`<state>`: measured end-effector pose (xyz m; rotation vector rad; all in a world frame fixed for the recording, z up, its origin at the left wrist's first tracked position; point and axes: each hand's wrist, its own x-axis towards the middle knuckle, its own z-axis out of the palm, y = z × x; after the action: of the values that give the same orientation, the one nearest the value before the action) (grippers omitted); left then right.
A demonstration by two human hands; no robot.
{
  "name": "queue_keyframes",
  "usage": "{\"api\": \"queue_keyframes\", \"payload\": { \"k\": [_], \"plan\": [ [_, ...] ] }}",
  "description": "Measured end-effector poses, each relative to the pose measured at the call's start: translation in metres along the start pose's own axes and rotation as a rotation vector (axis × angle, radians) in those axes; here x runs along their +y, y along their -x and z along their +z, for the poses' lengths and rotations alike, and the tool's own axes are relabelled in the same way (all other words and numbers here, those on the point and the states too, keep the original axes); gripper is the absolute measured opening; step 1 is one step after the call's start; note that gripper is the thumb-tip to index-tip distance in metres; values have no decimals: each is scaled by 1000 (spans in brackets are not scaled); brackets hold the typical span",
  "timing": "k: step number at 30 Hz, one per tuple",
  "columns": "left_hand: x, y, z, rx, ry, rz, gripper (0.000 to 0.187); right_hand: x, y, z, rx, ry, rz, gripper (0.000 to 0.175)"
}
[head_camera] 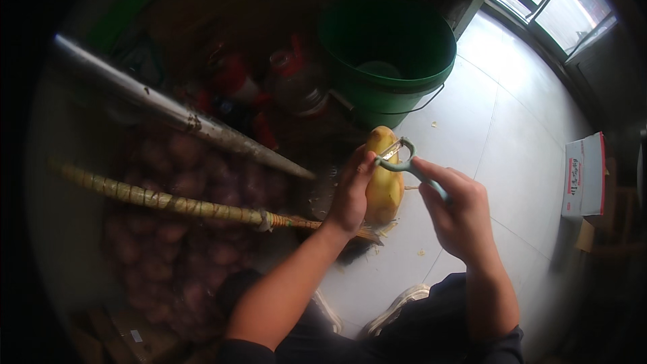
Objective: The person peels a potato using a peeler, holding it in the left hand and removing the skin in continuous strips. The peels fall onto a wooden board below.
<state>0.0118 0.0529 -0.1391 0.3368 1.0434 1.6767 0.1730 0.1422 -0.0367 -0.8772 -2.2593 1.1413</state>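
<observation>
My left hand [352, 192] grips a long yellow vegetable or fruit [385, 192] from its left side, thumb near its upper part. The thing is held lengthwise above the floor, and its kind I cannot tell for certain. In my right hand [457, 207] is the handle of a pale green Y-shaped peeler [408, 164]. The peeler's metal blade lies at the upper part of the yellow surface, close to my left thumb. Just beyond stands a green plastic bucket [394, 86] with a wire handle; pale bits lie on the tiled floor [455, 121].
A straw broom with a wrapped handle [202, 206] and a metal pole [172, 111] reach in from the left, over mesh sacks of potato-like roots [172, 258]. Plastic bottles [298, 86] stand left of the bucket. A white box [584, 177] is at the right.
</observation>
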Motion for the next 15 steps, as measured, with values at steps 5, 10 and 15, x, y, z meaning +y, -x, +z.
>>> {"api": "queue_keyframes", "payload": {
  "k": [5, 10, 15],
  "plan": [
    [6, -8, -6, 116, 134, -37, 59, -11, 25, 4, -170, 185, -13, 42],
    [11, -19, -17, 206, 198, 17, 64, -24, 29, -15, -480, 232, 49, 33],
    [-4, -24, -17, 244, 106, 141, 59, -19, 10, 0, -139, 161, -42, 42]
  ]
}}
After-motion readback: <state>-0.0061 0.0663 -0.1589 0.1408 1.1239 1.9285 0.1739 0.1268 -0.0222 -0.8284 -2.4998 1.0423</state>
